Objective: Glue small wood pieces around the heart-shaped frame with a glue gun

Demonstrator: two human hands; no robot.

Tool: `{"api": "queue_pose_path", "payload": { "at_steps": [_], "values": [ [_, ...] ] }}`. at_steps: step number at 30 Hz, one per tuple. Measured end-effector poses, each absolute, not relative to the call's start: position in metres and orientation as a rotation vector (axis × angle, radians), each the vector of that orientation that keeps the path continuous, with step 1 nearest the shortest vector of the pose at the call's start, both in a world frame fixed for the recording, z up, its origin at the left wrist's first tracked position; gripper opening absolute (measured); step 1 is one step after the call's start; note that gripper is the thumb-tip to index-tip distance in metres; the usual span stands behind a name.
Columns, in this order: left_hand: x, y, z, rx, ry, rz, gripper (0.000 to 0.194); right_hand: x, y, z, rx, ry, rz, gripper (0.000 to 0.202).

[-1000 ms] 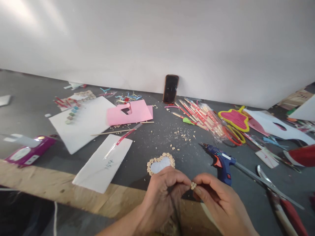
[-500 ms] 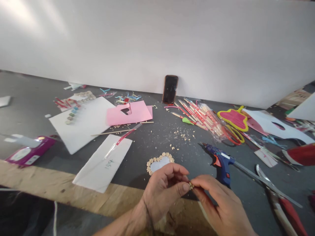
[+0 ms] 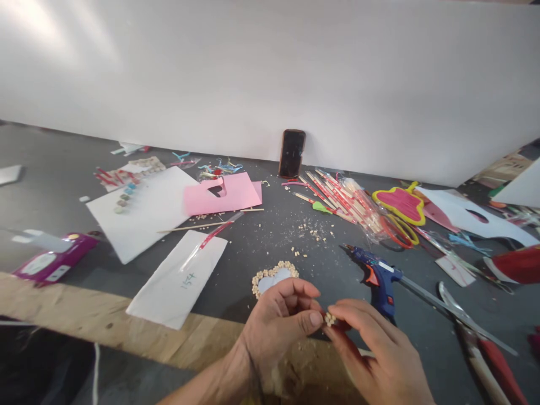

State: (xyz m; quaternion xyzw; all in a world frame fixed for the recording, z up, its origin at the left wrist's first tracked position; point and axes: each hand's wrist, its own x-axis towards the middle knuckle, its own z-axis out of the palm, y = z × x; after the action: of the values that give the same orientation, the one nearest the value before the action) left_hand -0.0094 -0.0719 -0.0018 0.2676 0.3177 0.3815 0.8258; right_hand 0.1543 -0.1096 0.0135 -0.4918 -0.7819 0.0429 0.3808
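Card (image 3: pixel 169 289) lies slanted at left, marked in pen, perhaps set aside from the handwork; next, the heart-shaped piece (image 3: pixel 275 279), bead-like bits round its edge, rests on the desk (image 3: pixel 261 244) partly behind the left hand (image 3: pixel 276 329). That hand's fingers curl loosely, thumb tip beside the little cluster (image 3: pixel 330 319); can't tell if it grips. And the right hand (image 3: pixel 382 343) pinches the cluster by fingertips, fitting for something so tiny! Blue glue gun (image 3: pixel 383 281) farther right, handle nearest, seemingly for easy reach.

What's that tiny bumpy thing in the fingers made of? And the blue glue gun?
Tiny bumpy thing: maybe wood, matte, because its pieces are pale tan; too small to be sure. Blue glue gun: likely hard plastic, smooth, its body evenly coloured.
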Motion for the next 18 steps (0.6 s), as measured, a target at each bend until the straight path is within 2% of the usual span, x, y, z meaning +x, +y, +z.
{"api": "queue_pose_path", "payload": {
  "at_steps": [18],
  "values": [
    [-0.0092, -0.0729, -0.0025, 0.619, 0.707, 0.786, 0.04, 0.1567, -0.1123, 0.013, -1.253, -2.053, 0.062, 0.013]
  ]
}}
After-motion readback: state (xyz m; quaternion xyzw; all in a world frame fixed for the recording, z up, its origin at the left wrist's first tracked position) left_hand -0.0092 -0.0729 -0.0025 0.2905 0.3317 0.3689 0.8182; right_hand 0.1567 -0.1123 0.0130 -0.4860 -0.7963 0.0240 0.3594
